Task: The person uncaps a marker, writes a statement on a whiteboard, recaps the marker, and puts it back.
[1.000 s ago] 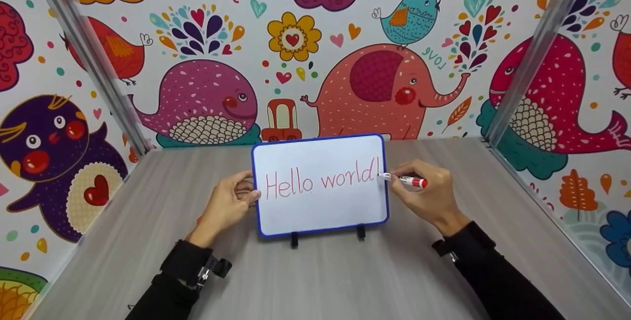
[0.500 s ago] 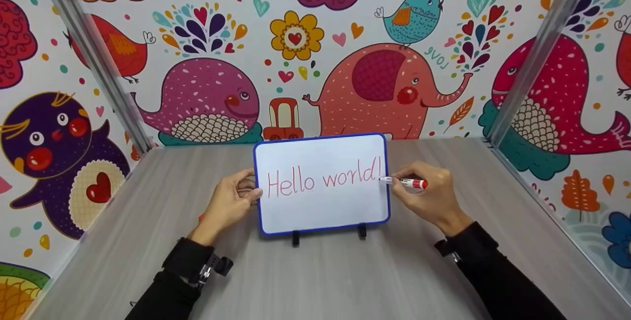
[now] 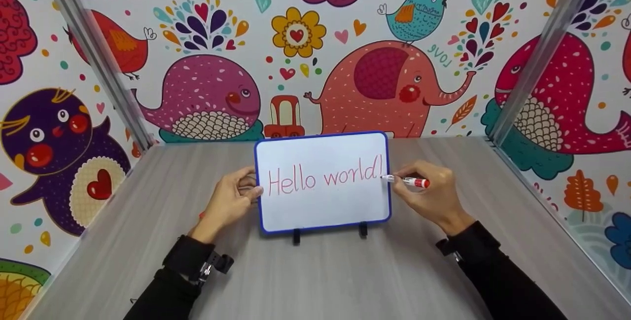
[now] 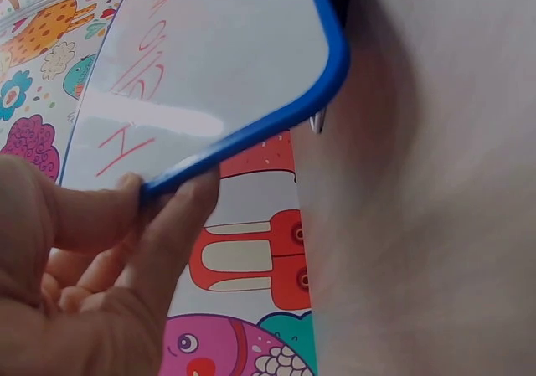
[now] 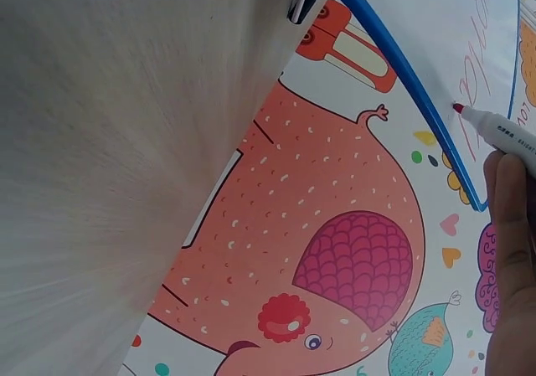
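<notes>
A small whiteboard (image 3: 323,211) with a blue frame stands tilted back on black feet (image 3: 296,237), with "Hello world!" written on it in red. My left hand (image 3: 230,201) grips its left edge, thumb on the front and fingers behind, as the left wrist view also shows along the blue frame (image 4: 251,139). Between the thumb and fingers of my right hand (image 3: 434,194) is a white marker (image 3: 414,182) with a red end. In the right wrist view the red tip of the marker (image 5: 502,131) is right at the board's surface, by the exclamation mark.
The grey wood-grain table (image 3: 325,280) reaches back to a wall (image 3: 296,78) printed with cartoon animals. Metal posts (image 3: 98,58) stand at the back corners. A small red thing (image 3: 201,215) shows partly behind my left wrist.
The marker tip has dropped slightly along the exclamation mark to its lower end. My left hand keeps its grip on the whiteboard. The whole head view has shifted a little.
</notes>
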Tool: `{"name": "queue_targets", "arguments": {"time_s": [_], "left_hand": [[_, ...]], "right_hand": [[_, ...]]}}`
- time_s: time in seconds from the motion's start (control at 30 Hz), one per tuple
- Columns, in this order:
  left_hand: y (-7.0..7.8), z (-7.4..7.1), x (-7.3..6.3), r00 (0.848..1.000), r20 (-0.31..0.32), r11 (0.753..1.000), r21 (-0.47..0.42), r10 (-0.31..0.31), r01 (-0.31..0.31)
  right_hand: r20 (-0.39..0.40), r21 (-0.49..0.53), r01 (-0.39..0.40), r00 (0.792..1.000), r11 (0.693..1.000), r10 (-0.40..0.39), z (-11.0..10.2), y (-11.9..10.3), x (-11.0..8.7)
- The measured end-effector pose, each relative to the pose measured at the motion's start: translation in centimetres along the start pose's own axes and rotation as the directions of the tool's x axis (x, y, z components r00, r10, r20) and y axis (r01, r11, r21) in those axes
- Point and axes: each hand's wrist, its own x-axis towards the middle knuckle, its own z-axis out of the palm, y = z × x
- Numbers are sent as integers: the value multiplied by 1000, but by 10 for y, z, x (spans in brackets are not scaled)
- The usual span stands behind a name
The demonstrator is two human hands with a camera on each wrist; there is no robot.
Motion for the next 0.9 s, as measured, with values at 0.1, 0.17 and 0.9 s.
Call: {"name": "queue_targets", "arguments": {"time_s": [0.1, 0.17, 0.9], "left_hand": [[-1, 0, 0, 1000, 0, 1000, -5, -3, 3], [0, -1, -1, 1000, 1, 1000, -13, -6, 6], [1, -3, 0, 999, 47, 1000, -6, -14, 14]], "right_hand": [[5, -8, 3, 1000, 1000, -3, 1, -1, 0], [5, -17, 5, 1000, 1000, -5, 1, -1, 1], [-11, -2, -24, 1000, 1000, 24, -1, -2, 1]]}}
